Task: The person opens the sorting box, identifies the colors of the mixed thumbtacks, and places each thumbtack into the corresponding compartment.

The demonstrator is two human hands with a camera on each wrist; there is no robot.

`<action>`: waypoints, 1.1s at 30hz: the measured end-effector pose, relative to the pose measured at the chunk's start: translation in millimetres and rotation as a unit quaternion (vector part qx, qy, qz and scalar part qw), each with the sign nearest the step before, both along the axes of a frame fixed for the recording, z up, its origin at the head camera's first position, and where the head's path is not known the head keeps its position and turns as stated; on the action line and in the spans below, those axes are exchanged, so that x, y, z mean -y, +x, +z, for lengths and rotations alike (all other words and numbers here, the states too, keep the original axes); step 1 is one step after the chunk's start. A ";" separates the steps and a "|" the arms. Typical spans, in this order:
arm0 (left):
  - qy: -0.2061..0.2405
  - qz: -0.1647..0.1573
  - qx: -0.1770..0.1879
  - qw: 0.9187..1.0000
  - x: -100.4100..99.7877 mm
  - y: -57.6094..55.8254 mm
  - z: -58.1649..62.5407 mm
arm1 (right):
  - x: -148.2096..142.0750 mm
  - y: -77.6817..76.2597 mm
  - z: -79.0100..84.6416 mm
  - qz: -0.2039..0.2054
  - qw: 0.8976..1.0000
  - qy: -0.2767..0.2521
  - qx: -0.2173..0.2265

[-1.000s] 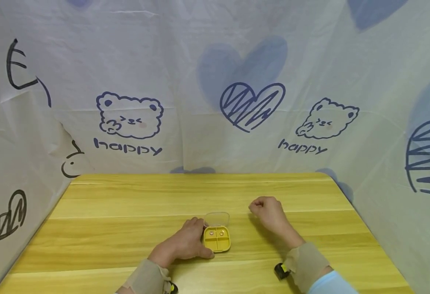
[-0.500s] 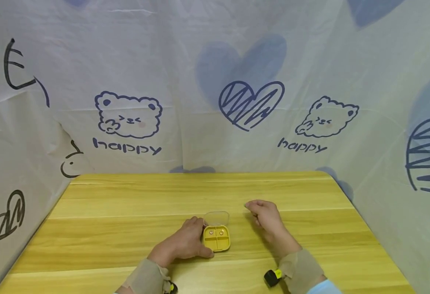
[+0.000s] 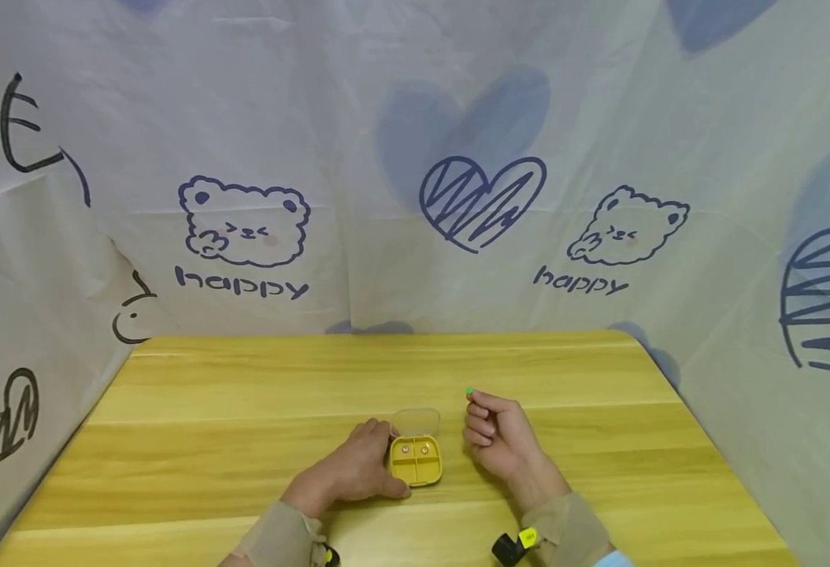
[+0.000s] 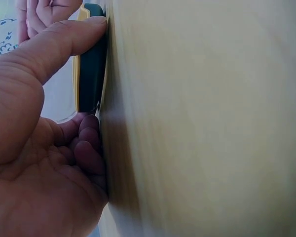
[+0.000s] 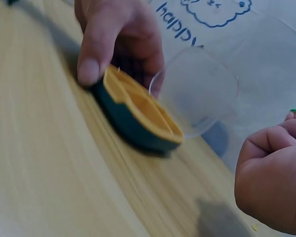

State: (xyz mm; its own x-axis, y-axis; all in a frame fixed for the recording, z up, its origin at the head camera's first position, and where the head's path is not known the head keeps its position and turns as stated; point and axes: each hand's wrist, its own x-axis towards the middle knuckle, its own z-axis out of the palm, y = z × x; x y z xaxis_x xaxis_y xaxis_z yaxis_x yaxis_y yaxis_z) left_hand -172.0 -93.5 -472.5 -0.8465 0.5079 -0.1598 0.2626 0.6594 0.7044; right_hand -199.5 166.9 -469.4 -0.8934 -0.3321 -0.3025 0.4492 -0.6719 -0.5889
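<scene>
A small yellow pill box [image 3: 427, 472] with compartments stands on the table, its clear lid [image 3: 416, 420] raised at the back. One small round piece [image 3: 405, 450] lies in the back left compartment and another [image 3: 425, 450] in the back right. My left hand [image 3: 351, 465] holds the box from its left side, thumb at the front and fingers behind. In the left wrist view the box's outside [image 4: 91, 69] looks dark green. Right of the box, my right hand [image 3: 503, 437] is raised and pinches a tiny green-topped piece [image 3: 469, 390] at its fingertips; its exact kind is too small to tell.
The wooden table [image 3: 245, 378] reaches back to a white cloth [image 3: 358, 102] printed with hearts and bears, which hangs on the sides too. A tiny yellow speck [image 5: 255, 227] shows on the table in the right wrist view. Each wrist wears a band with a small camera.
My right hand has shifted slightly left and turned, so its curled fingers and the green piece now show. The left hand and the box stay in place.
</scene>
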 end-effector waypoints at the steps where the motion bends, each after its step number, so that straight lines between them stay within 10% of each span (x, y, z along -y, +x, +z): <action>1: 0.001 0.001 0.001 1.000 0.6 -0.1 0.5 | 0.9 0.7 0.2 0.001 1.000 -0.020 0.005; 33: 0.000 0.006 0.000 1.000 1.6 -0.6 1.3 | 8.8 9.7 -13.3 0.048 0.972 -0.220 -0.067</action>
State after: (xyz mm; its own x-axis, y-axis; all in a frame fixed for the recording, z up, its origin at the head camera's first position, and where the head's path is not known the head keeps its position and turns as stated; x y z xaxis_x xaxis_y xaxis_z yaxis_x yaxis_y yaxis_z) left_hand -172.6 -95.1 -471.2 -0.8525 0.4976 -0.1600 0.2546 0.6627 0.7043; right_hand -189.9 158.1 -482.7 -0.8730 -0.4877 0.0040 0.4623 -0.8303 -0.3112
